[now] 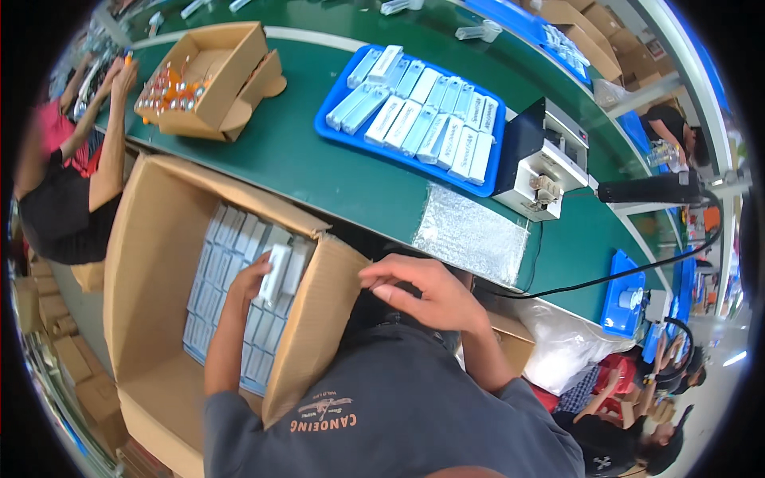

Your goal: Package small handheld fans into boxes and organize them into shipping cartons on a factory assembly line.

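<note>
A large open cardboard carton [319, 319] stands at my left, holding rows of slim packs in clear and white [209, 299]. Inside it, my left hand [249, 280] grips a slim white box [276, 272] near the right wall, just over the packed rows. My right hand [426, 293] hangs beside the carton's upper right corner, thumb and fingers loosely stretched apart with nothing between them. Its fingertips are close to the cardboard edge; whether they touch it I cannot tell. On the green table ahead lies a blue tray [323, 127] with several more slim boxes in rows.
A smaller cardboard box [209, 111] with orange and clear pieces sits at the table's far left. Right of the tray stands a black and white machine [538, 163], with a bubble-wrap sheet [470, 231] before it. A black cable [590, 285] crosses the right side. Other people work on both sides.
</note>
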The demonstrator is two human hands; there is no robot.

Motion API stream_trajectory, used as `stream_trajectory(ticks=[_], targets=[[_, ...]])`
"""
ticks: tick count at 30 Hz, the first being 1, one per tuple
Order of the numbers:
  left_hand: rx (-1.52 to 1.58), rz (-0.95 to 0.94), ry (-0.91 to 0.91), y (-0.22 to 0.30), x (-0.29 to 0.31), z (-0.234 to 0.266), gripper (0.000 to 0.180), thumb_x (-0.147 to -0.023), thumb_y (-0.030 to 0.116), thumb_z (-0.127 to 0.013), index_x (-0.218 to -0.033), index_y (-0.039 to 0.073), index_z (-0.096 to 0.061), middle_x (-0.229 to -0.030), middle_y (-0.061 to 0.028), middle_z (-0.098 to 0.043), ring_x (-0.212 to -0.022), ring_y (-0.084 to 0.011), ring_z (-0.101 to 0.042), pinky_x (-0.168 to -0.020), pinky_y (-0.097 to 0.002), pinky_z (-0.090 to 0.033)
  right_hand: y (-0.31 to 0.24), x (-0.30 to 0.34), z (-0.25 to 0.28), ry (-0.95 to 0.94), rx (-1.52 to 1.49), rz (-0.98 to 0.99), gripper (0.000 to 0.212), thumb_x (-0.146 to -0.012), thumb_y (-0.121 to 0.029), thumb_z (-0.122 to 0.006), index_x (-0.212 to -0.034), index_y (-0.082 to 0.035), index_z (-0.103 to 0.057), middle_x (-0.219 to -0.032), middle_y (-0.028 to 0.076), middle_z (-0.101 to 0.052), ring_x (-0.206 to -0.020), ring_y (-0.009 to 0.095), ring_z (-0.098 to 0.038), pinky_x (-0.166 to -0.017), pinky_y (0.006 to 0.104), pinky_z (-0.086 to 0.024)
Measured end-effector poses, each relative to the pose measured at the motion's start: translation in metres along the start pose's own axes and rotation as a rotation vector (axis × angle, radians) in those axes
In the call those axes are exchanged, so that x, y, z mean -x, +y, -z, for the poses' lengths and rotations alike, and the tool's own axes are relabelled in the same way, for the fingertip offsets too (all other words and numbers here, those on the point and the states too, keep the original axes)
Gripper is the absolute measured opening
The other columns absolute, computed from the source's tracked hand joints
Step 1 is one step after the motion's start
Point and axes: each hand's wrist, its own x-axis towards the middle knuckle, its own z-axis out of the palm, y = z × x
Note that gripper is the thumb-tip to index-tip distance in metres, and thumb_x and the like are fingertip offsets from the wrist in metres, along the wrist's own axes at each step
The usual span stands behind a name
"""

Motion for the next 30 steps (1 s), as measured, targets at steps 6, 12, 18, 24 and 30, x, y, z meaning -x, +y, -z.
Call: stream_trajectory(ticks=[6,12,18,24,30], targets=[[-0.073,-0.219,0.229,0.103,0.127,-0.098,0.106,-0.067,0.053,-0.085,-0.145,-0.006,-0.043,-0.124,-0.034,-0.063,-0.107,-0.0466,-0.067,-0.093,-0.0525,-0.057,-0.046,-0.014,-0.016,-0.189,-0.16,0.037,0.047,-0.101,-0.013,-0.061,-0.146,-0.005,-0.048,-0.11,0.013,-0.067,-0.097,0.024,-0.071,-0.084,0.0343,-0.057],[-0.172,-0.201,0.036,0.193,0.159,-0.23,0.102,-0.07,0.048,-0.086,-0.145,-0.004,-0.042,-0.124,-0.0273,-0.063,-0.107,-0.0375,-0.069,-0.092,-0.0476,-0.059,-0.069,-0.032,-0.03,-0.246,-0.181,-0.004,0.072,-0.105,-0.03,-0.058,-0.157,-0.004,-0.016,-0.127,0.021,-0.056,-0.093,0.027,-0.072,-0.08,0.0357,-0.058],[-0.513,-0.326,-0.059,0.242,0.064,-0.291,0.082,-0.081,0.043,-0.08,-0.141,-0.003,-0.049,-0.123,-0.0124,-0.066,-0.108,-0.0191,-0.067,-0.092,-0.0331,-0.055,-0.058,-0.055,0.01,0.168,-0.488,-0.02,0.077,-0.105,-0.041,-0.056,-0.155,0.001,-0.016,-0.121,0.019,-0.057,-0.088,0.022,-0.069,-0.074,0.0342,-0.06],[-0.852,-0.263,-0.147,0.293,-0.105,-0.359,0.068,-0.081,0.055,-0.081,-0.118,-0.001,-0.068,-0.106,-0.0096,-0.073,-0.094,-0.0174,-0.071,-0.084,-0.03,-0.056,0.02,-0.116,0.126,0.496,-0.446,-0.145,0.07,-0.104,-0.058,-0.042,-0.144,0.0,-0.034,-0.118,0.021,-0.056,-0.087,0.033,-0.072,-0.074,0.0429,-0.063],[-0.964,-0.247,-0.038,0.304,-0.206,-0.366,0.075,-0.084,0.067,-0.072,-0.118,0.0,-0.07,-0.109,-0.0122,-0.073,-0.096,-0.0224,-0.071,-0.079,-0.0353,-0.057,0.039,-0.146,0.187,0.56,-0.333,-0.289,0.064,-0.105,-0.053,-0.037,-0.142,-0.003,-0.049,-0.123,0.018,-0.065,-0.09,0.031,-0.074,-0.072,0.0373,-0.064]])
